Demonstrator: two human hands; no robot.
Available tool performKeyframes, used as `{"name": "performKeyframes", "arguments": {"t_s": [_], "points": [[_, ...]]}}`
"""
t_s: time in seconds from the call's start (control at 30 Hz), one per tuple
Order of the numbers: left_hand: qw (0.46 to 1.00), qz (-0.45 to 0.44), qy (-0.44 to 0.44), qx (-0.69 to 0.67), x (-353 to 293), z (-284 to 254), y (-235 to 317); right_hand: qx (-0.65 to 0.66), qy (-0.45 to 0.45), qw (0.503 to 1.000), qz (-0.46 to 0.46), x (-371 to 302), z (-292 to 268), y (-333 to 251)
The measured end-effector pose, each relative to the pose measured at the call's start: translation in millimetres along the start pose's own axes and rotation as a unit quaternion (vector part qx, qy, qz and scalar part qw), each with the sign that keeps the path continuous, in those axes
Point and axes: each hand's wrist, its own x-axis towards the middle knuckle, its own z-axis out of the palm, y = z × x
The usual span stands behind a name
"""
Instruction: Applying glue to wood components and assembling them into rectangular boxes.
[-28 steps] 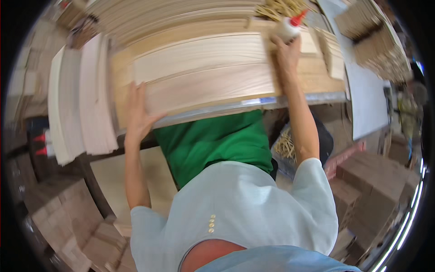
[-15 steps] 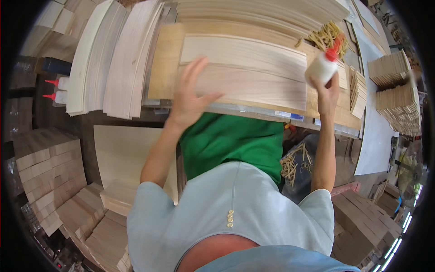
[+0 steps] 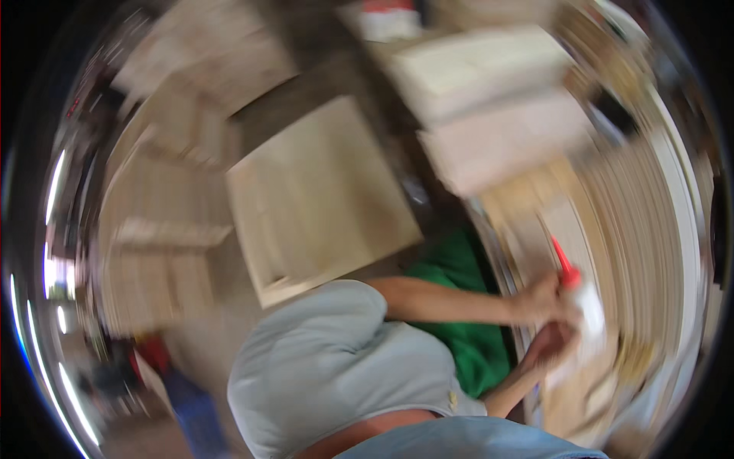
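A white squeeze bottle (image 3: 590, 315) with a long red nozzle (image 3: 564, 264), like a glue bottle, is upright over the workbench at the right. My left hand (image 3: 544, 298) is closed against its near side, just below the red cap. My right hand (image 3: 552, 343) is closed around its lower part. Motion smears both hands, so single fingers do not show clearly. Pale thin boards (image 3: 527, 239) lie flat on the bench beneath and beyond the bottle.
Stacks of pale boards (image 3: 505, 141) stand at the bench's far end, with a long stack (image 3: 638, 229) along its right side. A large pale wooden panel (image 3: 325, 199) is left of the bench. Wood piles (image 3: 164, 237) stand farther left. A bundle of yellowish strips (image 3: 634, 358) lies at right.
The view has swung left, so the bench now sits at the right. My left hand has come off the boards and met my right hand at the bottle.
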Motion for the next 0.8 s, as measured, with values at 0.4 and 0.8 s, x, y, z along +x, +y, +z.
{"name": "performKeyframes", "arguments": {"t_s": [0.4, 0.8], "points": [[0.98, 0.125, 0.157, -0.009, -10.8, -15.1, 38.0, 0.197, -0.104, 0.962, 0.159, 39.1, 92.5, 35.5], [0.714, 0.296, -0.258, 0.58, 45.7, -76.0, 22.7, 0.006, 0.039, 0.999, 0.037, 127.2, 60.5, -22.9]]}}
